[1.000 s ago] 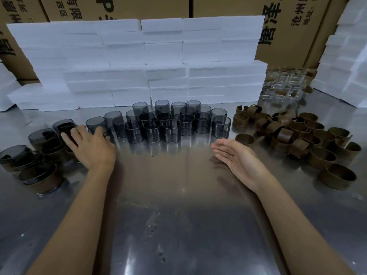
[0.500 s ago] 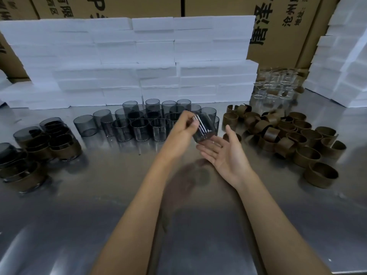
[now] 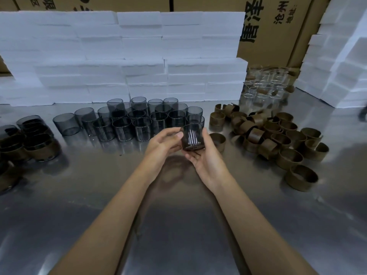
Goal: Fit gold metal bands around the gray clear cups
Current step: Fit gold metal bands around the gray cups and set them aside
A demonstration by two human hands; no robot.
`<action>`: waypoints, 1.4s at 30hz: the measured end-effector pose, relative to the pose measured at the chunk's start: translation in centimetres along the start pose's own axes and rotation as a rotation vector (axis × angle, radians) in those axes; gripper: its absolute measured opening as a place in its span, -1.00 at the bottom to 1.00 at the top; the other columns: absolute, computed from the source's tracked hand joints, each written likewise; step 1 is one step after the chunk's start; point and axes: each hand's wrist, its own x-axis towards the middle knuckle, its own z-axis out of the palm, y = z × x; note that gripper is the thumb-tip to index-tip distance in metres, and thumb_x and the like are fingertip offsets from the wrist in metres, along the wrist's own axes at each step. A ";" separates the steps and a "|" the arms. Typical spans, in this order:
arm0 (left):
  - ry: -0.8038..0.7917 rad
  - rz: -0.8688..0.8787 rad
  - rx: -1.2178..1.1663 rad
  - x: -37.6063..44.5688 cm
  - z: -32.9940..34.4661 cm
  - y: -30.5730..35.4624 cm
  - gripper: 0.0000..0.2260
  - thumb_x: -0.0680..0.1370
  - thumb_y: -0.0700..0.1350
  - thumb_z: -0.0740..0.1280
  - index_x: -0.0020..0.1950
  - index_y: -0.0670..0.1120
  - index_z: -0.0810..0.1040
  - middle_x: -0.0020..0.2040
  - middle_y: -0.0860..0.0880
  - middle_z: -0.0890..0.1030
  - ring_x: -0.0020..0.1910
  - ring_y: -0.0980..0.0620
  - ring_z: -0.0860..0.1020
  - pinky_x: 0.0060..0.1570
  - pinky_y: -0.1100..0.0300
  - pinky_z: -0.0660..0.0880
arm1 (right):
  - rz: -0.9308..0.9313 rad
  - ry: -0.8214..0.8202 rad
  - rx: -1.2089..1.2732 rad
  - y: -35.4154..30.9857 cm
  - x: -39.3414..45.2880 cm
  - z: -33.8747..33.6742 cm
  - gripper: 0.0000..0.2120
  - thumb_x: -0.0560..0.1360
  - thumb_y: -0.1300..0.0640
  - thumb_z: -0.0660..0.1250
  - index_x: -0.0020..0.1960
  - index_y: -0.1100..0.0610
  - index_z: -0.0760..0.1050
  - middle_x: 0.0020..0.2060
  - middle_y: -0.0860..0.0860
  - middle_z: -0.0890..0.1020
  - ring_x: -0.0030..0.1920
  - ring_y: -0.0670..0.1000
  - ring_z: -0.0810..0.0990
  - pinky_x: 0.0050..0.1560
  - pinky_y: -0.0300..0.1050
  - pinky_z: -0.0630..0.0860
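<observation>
Both hands hold one gray cup (image 3: pixel 192 137) upright above the steel desk (image 3: pixel 178 225), near its centre. The left hand (image 3: pixel 161 144) has its grip curled against the cup's left side, thumb near the rim; the right hand (image 3: pixel 208 155) cradles the base and right side, fingers bent around it. Bare gray cups (image 3: pixel 139 118) stand clustered behind. Loose gold bands (image 3: pixel 278 135) lie heaped to the right; banded cups (image 3: pixel 39 143) sit at left. White foam blocks (image 3: pixel 119 56) are stacked behind.
</observation>
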 end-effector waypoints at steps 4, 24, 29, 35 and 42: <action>-0.015 -0.010 0.019 -0.2 0.1 0.1 -0.74 0.64 -0.12 0.33 0.27 -0.20 0.63 0.20 -0.19 0.68 0.25 -0.15 0.63 0.31 0.00 0.53 | -0.038 0.143 0.041 0.1 -0.3 0.4 -0.65 0.70 -0.06 0.19 0.19 0.19 0.59 -0.01 0.16 0.70 -0.15 0.04 0.65 -0.25 -0.19 0.48; -0.207 -0.139 0.129 0.9 -1.3 0.8 -0.30 0.28 0.58 0.33 0.16 0.11 0.72 0.03 -0.03 0.75 -0.01 0.07 0.69 0.13 0.21 0.55 | -0.016 -0.272 -0.508 0.2 1.0 2.0 -0.21 0.61 -0.40 -0.02 0.19 0.27 0.60 -0.14 0.17 0.67 -0.19 0.02 0.58 -0.13 -0.15 0.45; -0.102 -0.074 -0.016 1.1 -1.7 0.8 -0.38 0.44 0.29 0.40 0.30 -0.14 0.61 0.18 -0.20 0.69 0.11 -0.12 0.68 0.17 0.08 0.60 | -0.042 -0.184 -0.341 0.5 1.3 1.6 -0.38 0.70 -0.23 -0.03 0.31 0.23 0.55 0.03 0.22 0.70 -0.09 0.08 0.65 -0.05 -0.10 0.48; 0.030 -0.044 -0.087 1.3 -2.5 0.8 -0.72 0.62 0.01 0.36 0.22 -0.15 0.55 0.11 -0.18 0.68 0.04 -0.05 0.63 0.09 0.07 0.52 | -0.111 -0.096 -0.295 0.4 1.4 1.5 -0.59 0.72 -0.07 0.10 0.39 0.13 0.50 0.23 0.18 0.67 0.17 0.14 0.66 0.04 -0.10 0.53; -0.132 -0.154 -0.033 1.2 -2.1 1.4 -0.37 0.49 0.39 0.28 0.26 -0.09 0.68 0.23 -0.10 0.69 0.26 -0.06 0.63 0.33 -0.02 0.47 | -0.101 -0.241 -0.465 0.4 1.0 1.7 -0.33 0.49 -0.27 0.41 0.48 0.03 0.38 0.24 0.04 0.67 0.18 0.03 0.69 0.19 -0.03 0.57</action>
